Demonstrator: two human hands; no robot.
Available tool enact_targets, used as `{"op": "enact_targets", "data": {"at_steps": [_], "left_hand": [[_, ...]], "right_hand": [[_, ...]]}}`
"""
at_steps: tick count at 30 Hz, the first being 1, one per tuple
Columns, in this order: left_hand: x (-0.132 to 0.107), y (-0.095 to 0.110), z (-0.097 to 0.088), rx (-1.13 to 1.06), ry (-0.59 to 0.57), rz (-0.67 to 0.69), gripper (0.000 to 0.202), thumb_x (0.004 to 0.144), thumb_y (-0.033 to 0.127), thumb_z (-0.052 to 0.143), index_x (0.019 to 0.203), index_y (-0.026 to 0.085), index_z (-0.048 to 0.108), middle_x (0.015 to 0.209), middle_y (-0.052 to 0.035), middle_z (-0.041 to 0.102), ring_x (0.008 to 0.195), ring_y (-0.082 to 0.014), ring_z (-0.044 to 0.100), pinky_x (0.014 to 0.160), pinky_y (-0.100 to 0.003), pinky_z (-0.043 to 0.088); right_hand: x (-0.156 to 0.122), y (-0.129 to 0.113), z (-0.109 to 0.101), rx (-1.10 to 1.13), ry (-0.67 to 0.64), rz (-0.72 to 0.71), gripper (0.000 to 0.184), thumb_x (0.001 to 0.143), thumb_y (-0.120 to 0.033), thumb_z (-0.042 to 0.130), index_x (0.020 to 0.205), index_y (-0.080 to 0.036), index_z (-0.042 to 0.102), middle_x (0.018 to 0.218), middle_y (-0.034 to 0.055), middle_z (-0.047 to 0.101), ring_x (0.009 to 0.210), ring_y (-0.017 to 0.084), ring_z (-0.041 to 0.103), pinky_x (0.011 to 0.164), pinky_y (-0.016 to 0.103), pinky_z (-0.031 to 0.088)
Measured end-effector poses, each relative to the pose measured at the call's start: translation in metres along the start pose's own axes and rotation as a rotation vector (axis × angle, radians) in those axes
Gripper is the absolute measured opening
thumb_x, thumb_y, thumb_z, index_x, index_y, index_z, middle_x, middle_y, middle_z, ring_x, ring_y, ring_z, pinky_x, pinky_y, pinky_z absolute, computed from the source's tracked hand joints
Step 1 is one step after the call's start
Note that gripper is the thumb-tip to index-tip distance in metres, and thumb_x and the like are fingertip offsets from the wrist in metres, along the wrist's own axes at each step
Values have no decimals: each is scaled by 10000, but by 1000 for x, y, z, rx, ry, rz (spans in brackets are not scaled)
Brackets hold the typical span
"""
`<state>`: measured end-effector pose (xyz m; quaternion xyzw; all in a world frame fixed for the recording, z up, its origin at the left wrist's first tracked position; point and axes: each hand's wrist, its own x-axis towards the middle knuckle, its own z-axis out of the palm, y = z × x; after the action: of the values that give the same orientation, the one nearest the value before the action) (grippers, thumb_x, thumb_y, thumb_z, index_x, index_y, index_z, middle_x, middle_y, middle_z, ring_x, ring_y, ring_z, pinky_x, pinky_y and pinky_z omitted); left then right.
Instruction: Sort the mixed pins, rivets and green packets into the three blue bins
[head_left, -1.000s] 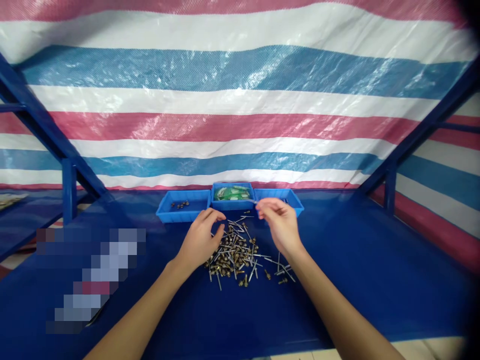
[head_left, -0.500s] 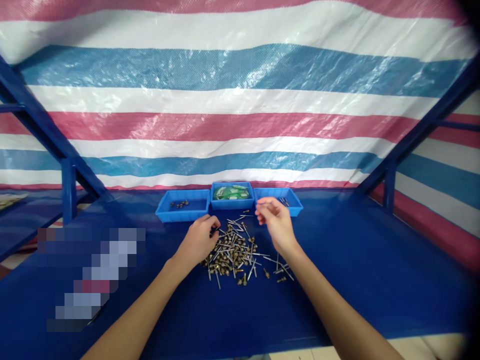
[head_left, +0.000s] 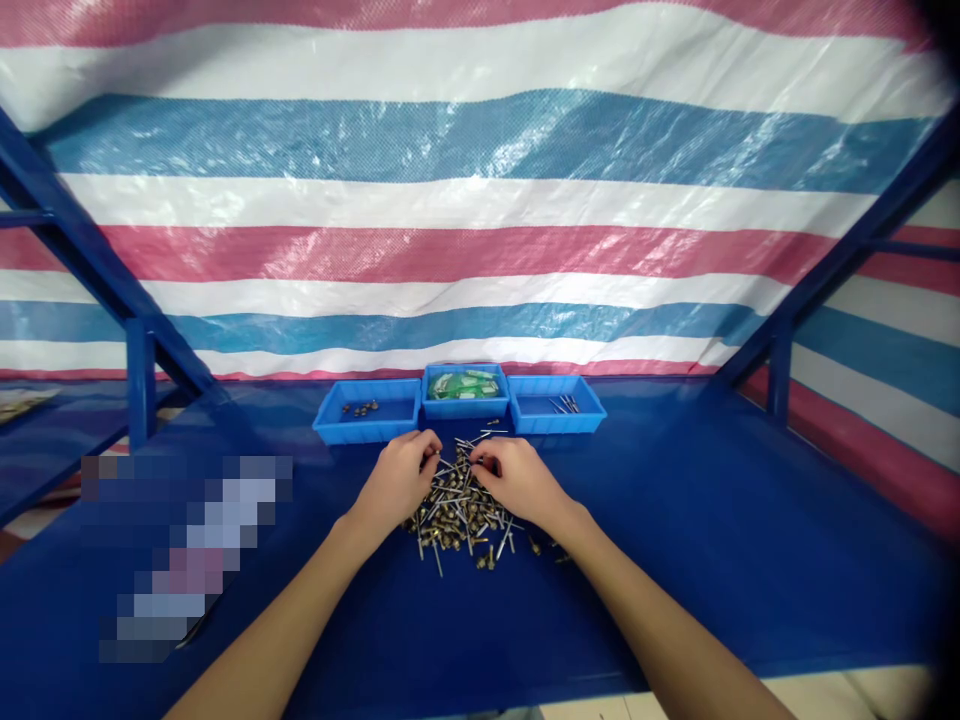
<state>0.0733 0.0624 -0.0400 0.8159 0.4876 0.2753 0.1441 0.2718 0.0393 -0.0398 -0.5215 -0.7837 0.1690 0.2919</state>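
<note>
At the back of the desk point(head_left: 750, 540), a sheet point(head_left: 465, 200) hangs behind three trays. The left tray point(head_left: 366, 432) has a few screws point(head_left: 365, 409) in it. The middle tray point(head_left: 466, 409) (it sits a bit farther back) has packets point(head_left: 463, 385) inside. The right tray point(head_left: 559, 425) has some rivets point(head_left: 568, 404). In front of them lies a pile point(head_left: 461, 510) of screws and rivets. The left hand point(head_left: 401, 475) is at its left side, the right hand point(head_left: 521, 475) at its right.
</note>
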Motion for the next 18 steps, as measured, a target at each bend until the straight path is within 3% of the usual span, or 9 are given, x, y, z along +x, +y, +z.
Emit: {"op": "enact_targets", "data": {"at_steps": [5,10,14,18], "left_hand": [[1,15,-8,-231,78,-80,53,832,219,566,788,191,578,693,9,631,609,-140,576,600,-256,437],[2,17,-9,-676,95,-90,149,803,277,641,755,173,546,842,-43,684,791,-171,651,734,-288,508],[2,19,-15,-842,117,-83,174,772,257,698,726,160,561,898,-61,699,864,-179,669,806,-308,520],[3,21,-20,-902,132,-67,203,750,231,733,915,166,635,900,-53,722,865,-173,677,806,-301,530]], "right_hand": [[0,-2,-2,-48,-42,-5,140,808,-160,576,827,-212,704,734,10,651,676,142,580,640,235,404],[-2,-2,-6,-60,-49,-17,192,766,-100,560,830,-212,702,777,14,669,722,152,600,681,238,423],[-2,-1,-9,-71,-55,1,227,742,-86,561,851,-215,714,799,16,689,724,158,615,693,247,430],[-2,-2,-10,-69,-58,44,177,739,-104,574,776,-211,711,774,18,690,695,156,618,672,244,433]]}}
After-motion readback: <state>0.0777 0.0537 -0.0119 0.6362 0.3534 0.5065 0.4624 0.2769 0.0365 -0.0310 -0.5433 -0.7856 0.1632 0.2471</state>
